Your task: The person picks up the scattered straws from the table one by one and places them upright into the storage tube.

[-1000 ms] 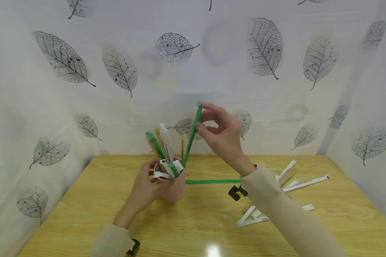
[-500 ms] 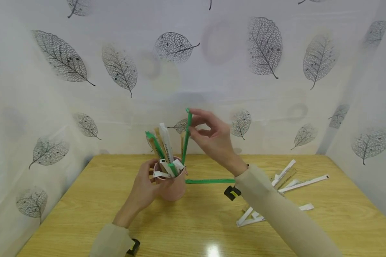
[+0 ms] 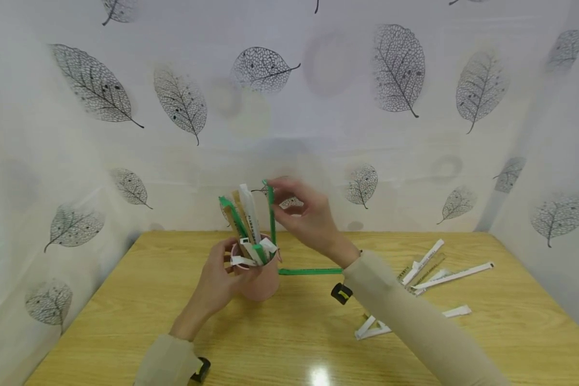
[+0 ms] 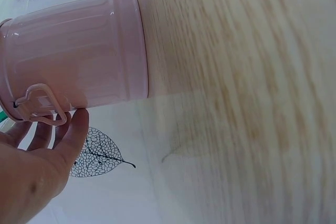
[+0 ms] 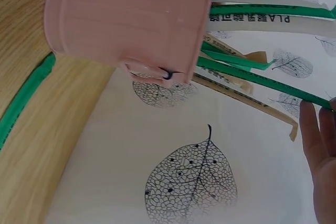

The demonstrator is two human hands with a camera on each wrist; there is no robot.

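A small pink bucket [image 3: 259,287] with side handles stands upright on the table, several paper-wrapped straws [image 3: 238,214] in green, brown and white leaning out of it. My left hand [image 3: 213,287] grips its left side near the rim; in the left wrist view the fingers [image 4: 79,127] reach the wall beside a handle [image 4: 46,106]. Between thumb and fingers, my right hand [image 3: 304,212] pinches the upper part of a green wrapped straw [image 5: 257,81]. That straw stands nearly upright, its lower end inside the bucket's mouth at the right side. A brown straw [image 5: 247,98] leans out next to it.
Another green wrapped straw [image 3: 311,272] lies on the table [image 3: 289,332] right of the bucket, partly behind the right sleeve. Further right, several white and brown wrapped straws [image 3: 453,276] lie in a loose pile. A leaf-patterned curtain [image 3: 328,118] closes off the back and sides.
My right hand has moved left and down with the green straw, which has sunk lower into the bucket and turned more upright. The left hand and the bucket have stayed put.
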